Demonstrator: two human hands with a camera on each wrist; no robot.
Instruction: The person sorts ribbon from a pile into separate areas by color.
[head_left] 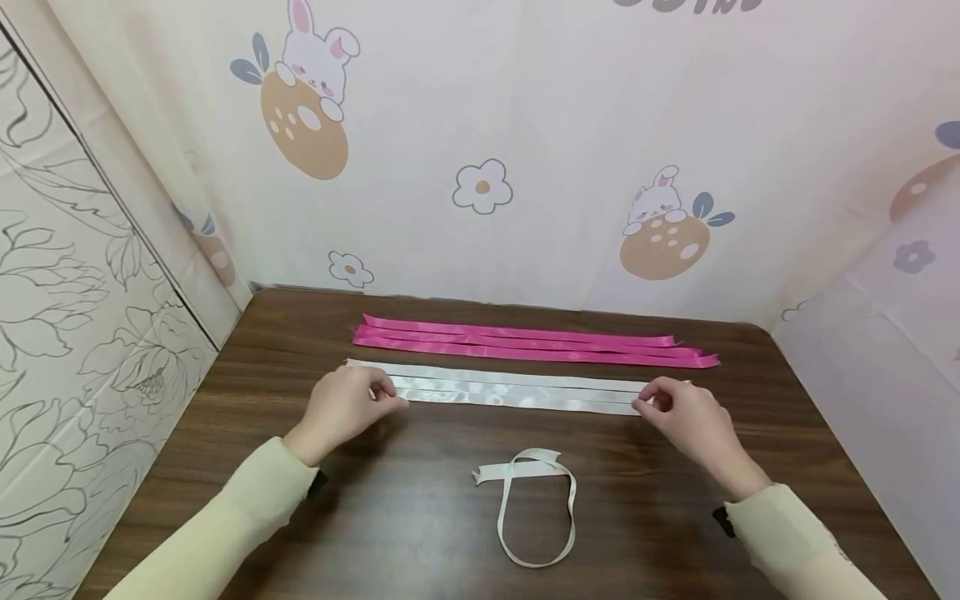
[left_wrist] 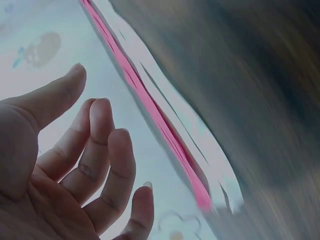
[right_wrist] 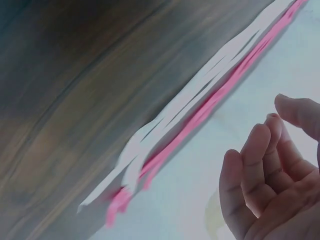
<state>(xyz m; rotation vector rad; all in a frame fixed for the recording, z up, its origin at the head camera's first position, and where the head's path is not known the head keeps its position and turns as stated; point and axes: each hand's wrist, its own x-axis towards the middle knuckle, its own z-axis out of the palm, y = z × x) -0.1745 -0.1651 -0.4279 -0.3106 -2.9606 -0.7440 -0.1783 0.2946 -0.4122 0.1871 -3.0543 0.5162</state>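
Several white ribbons (head_left: 517,392) lie side by side across the table, forming one flat band. Over its left end is the left hand (head_left: 347,408), thumb and fingers loosely bent. In the left wrist view, nothing lies between the left thumb and fingers (left_wrist: 102,135). At the band's right end the right hand (head_left: 693,421) has its thumb and forefinger close together, overlapping the ribbon ends. In the right wrist view the right fingers (right_wrist: 260,165) are relaxed, with no ribbon between them. Just behind the white band lie several pink ribbons (head_left: 525,343), their ends uneven.
A loose white ribbon (head_left: 573,508) lies looped on the table (head_left: 420,525), nearer the person and between the forearms. A curtain (head_left: 570,208) printed with rabbits and flowers rises behind the table's far edge. A panel with line-drawn flowers (head_left: 60,333) stands at the left.
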